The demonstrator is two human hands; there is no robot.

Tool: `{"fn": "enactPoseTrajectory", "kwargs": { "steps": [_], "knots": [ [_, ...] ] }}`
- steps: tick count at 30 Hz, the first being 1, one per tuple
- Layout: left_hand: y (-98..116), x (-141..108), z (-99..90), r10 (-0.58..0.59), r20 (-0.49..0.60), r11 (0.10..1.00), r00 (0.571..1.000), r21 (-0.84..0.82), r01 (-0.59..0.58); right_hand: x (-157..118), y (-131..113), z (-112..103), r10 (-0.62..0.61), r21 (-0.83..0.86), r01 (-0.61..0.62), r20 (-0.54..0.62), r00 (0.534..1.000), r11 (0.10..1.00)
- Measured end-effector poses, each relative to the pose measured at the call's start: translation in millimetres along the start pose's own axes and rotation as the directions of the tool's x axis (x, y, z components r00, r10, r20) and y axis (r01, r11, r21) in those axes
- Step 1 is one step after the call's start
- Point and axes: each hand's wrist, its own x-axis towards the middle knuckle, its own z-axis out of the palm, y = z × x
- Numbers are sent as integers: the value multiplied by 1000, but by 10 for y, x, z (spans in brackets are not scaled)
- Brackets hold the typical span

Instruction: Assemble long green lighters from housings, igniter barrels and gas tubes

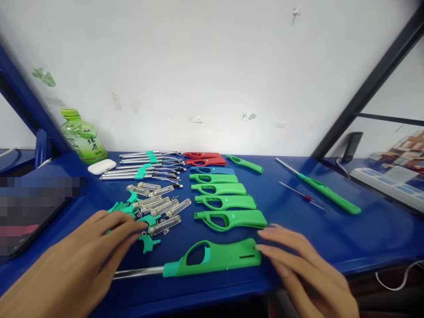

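My left hand reaches over loose teal trigger pieces, its fingers stretched out and slightly apart. The fingertips are close to one trigger beside the clear fuel tanks; whether they touch it I cannot tell. In front lies a green gas lighter with a metal tube running left, partly under my left hand. My right hand is open, fingertips at the butt end of this lighter. Green handle shells lie in a column behind it, with a blue shell and red shells further back.
Metal tubes with wires lie at the back left, near a white earbud case and a green tea bottle. To the right are a second long lighter and a thin red-collared screwdriver. A dark device sits left.
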Motion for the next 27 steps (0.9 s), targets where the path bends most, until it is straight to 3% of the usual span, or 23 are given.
{"fn": "enactPoseTrajectory", "kwargs": {
  "steps": [4,10,14,19,24,27],
  "knots": [
    [-174,81,8,-63,11,998,998,12,63,-19,322,-204,142,-214,-172,-148,979,962],
    [-62,332,-67,-96,55,967,994,-232,106,-99,897,-430,334,-339,-485,-416,846,806],
    [-37,371,-76,-94,107,963,990,-242,118,-137,975,-412,461,-298,-587,-398,793,753],
    [-87,332,-76,-100,112,969,989,-216,122,-122,931,-375,444,-352,-552,-344,827,756],
    [-61,420,-138,-49,217,977,975,-194,92,-139,944,-386,455,-342,-559,-340,823,755],
    [-40,463,-138,-63,180,977,982,-188,97,-130,930,-384,482,-332,-577,-328,812,746]
  ]
}}
